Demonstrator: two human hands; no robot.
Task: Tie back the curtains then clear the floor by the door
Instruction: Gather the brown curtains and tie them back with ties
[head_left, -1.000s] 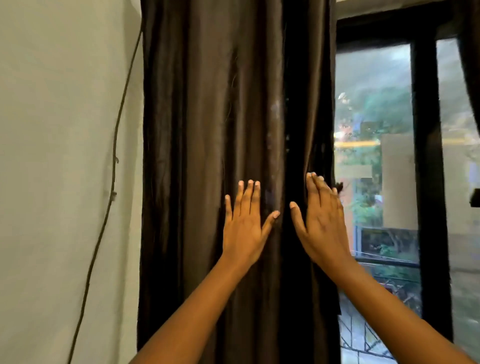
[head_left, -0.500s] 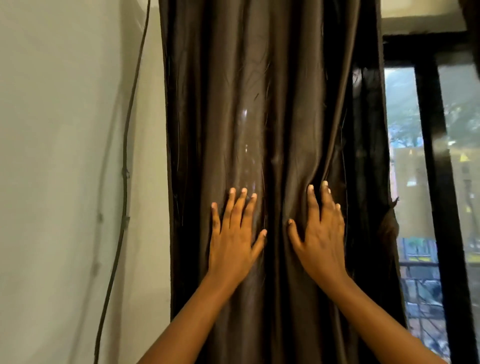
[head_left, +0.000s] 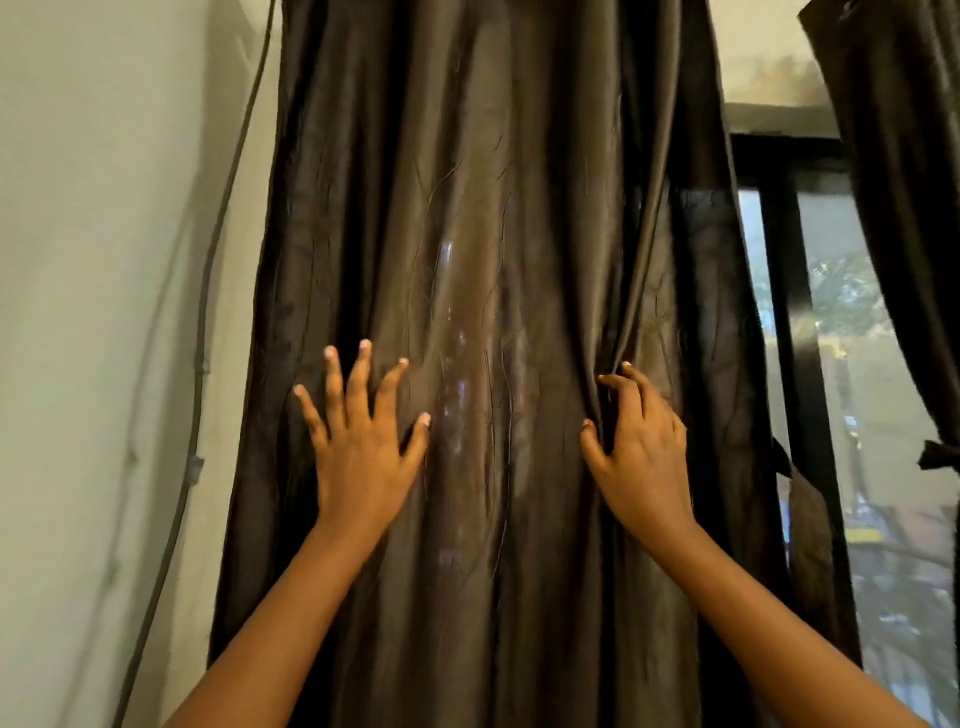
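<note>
At frame centre, the dark curtain (head_left: 498, 312) is pressed by the splayed, released left hand (head_left: 363, 457) and pinched by the right hand (head_left: 644, 457), apparently being gathered before a tie-back is fastened.

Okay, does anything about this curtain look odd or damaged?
The curtain has a pale, shiny streak down its middle, between the left hand and right hand. It could be a stain or just sheen; nothing looks torn.

No floor, table or other support surface in view.
</note>
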